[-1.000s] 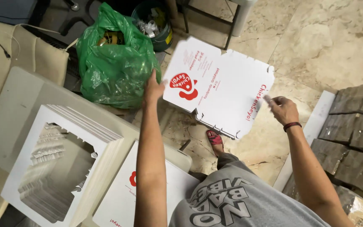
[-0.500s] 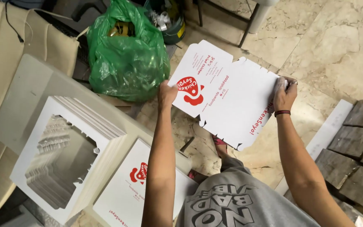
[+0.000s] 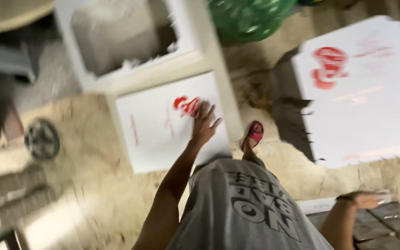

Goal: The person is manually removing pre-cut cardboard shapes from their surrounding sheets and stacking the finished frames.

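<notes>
A person in a grey printed shirt (image 3: 251, 208) reached the left hand (image 3: 203, 122) down onto a flat white cardboard sheet (image 3: 163, 125) with a red printed mark, fingers spread and open, the palm touching or just above the sheet's top edge; the blur left that unclear. Nothing was gripped in that hand. The sheet lay directly under the left hand, on a mottled stone floor (image 3: 112, 194). Beyond the fingertips stood a white stack of cut-out cardboard frames (image 3: 130, 41), and farther out a green plastic bag (image 3: 251, 16). Just right of the left hand a foot in a red sandal (image 3: 254, 134) rested on the floor. Well to the right of that hand, a larger unfolded white box blank (image 3: 362, 97) with red printing lay flat. The right hand (image 3: 364, 200) hung low at the person's side, away from the blank, fingers loosely extended and holding nothing visible, just over dark grey slabs (image 3: 385, 222) and near a white strip (image 3: 320, 203).
</notes>
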